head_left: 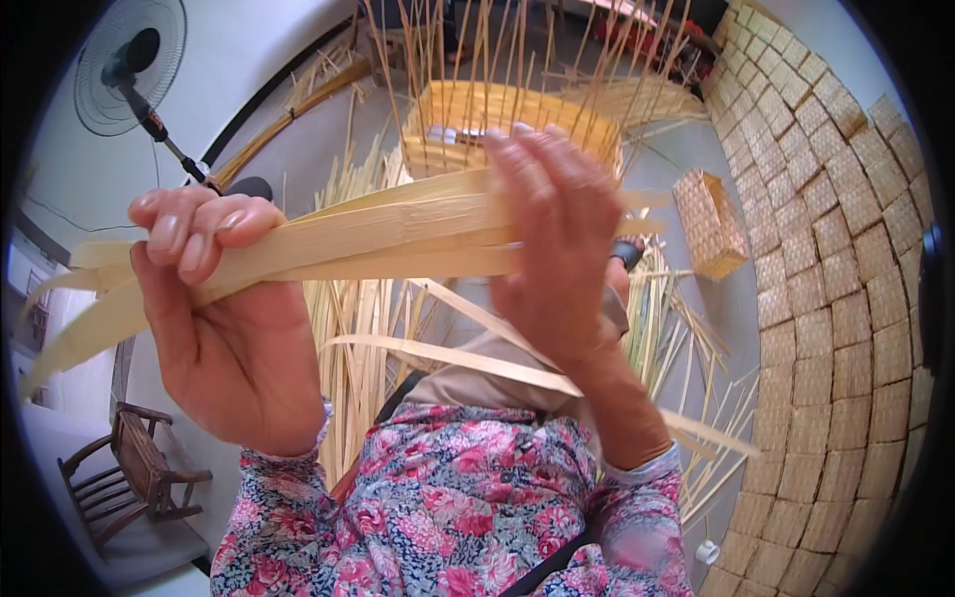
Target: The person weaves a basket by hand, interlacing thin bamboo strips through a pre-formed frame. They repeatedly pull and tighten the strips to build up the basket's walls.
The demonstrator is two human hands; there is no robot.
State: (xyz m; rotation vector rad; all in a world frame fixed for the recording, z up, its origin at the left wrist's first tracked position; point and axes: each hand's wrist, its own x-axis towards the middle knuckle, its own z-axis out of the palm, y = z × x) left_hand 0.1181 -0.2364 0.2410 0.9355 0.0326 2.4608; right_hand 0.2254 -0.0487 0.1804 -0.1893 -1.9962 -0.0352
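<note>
In front of my chest I hold a bundle of flat, pale bamboo strips (pixel 398 234) level. My left hand (pixel 234 318), palm turned up, is closed round its left part with the thumb and fingers pinched over it; loose ends curl out to the left. Across the right part of the bundle lies my right hand (pixel 562 239), its back toward me and its fingers blurred by motion; the strips pass behind it, and their tips stick out on its right. Its thumb is mostly hidden. A loose bamboo strip (pixel 448 356) lies slanting over my lap below the hands.
Beyond my hands stands a partly woven yellow basket (pixel 512 99) with tall upright stakes. Many loose strips (pixel 353 308) cover the floor. A small woven box (pixel 711 224) sits to the right, near rows of woven pieces (pixel 826 328). A fan (pixel 134 65) and wooden chair (pixel 139 463) are at left.
</note>
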